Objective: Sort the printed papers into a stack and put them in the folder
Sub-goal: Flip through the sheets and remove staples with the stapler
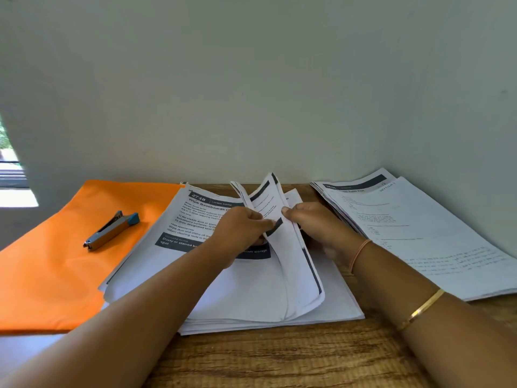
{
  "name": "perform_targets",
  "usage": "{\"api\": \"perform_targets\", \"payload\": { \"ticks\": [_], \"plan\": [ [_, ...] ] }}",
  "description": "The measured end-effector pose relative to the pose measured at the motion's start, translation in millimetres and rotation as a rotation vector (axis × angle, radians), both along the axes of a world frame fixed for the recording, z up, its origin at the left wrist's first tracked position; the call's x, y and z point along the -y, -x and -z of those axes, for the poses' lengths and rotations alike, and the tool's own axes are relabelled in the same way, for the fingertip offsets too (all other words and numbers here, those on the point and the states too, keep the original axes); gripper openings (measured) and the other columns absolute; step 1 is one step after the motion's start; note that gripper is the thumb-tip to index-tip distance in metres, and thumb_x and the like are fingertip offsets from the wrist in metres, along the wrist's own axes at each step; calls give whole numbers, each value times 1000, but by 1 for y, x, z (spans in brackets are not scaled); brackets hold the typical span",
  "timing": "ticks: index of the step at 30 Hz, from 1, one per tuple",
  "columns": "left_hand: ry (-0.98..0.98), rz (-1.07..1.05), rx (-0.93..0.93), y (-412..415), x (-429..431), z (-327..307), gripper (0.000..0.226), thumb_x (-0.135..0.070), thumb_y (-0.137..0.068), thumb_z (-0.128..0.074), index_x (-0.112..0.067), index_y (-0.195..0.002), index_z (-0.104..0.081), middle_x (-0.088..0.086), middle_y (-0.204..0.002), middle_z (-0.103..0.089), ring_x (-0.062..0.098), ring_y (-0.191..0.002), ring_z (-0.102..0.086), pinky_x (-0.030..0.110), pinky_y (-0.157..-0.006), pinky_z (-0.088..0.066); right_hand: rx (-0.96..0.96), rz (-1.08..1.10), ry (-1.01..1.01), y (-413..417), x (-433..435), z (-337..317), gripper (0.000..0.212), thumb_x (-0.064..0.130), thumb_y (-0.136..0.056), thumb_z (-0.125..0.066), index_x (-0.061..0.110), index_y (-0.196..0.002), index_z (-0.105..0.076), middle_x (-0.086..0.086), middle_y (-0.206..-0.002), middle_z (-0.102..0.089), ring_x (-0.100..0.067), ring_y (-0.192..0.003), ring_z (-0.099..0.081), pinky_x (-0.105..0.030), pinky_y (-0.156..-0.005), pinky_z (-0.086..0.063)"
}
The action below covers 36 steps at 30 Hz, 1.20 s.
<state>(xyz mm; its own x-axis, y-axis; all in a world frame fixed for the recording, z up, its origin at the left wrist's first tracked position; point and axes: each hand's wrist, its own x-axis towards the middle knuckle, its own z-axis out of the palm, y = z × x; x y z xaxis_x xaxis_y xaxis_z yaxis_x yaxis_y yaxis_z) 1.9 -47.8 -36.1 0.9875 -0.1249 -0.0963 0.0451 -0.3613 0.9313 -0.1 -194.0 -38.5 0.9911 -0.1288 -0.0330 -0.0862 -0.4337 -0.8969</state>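
**Paper sorting at a wooden table [279, 359]**

An orange folder [56, 261] lies flat at the left. The middle stack of printed papers [251, 289] overlaps its right edge, and a second stack [419, 233] lies far right. The left hand [240, 231] and right hand [313, 222] each pinch lifted sheets [279, 208] over the middle stack. A stapler [112, 229] rests on the folder.

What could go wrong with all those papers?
The lifted sheets, pinched by the left hand and right hand, might bend, crease or slip. The stapler lies on the orange folder, so it probably has to move before the folder opens. The middle pile looks uneven and could slide.
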Motion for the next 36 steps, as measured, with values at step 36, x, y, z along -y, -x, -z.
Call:
{"api": "perform_targets", "payload": {
  "ticks": [36],
  "plan": [
    [28,-95,95,-2,-9,-1,76,-10,-80,-73,-21,-139,-26,6,-120,-60,20,-94,-61,30,-68,-55,-70,8,1,5,6,-1,10,10,-92,-53,17,-98,-49,-8,-101,-64,-19,-81,-64,-26,-57,-51]
  ]
}}
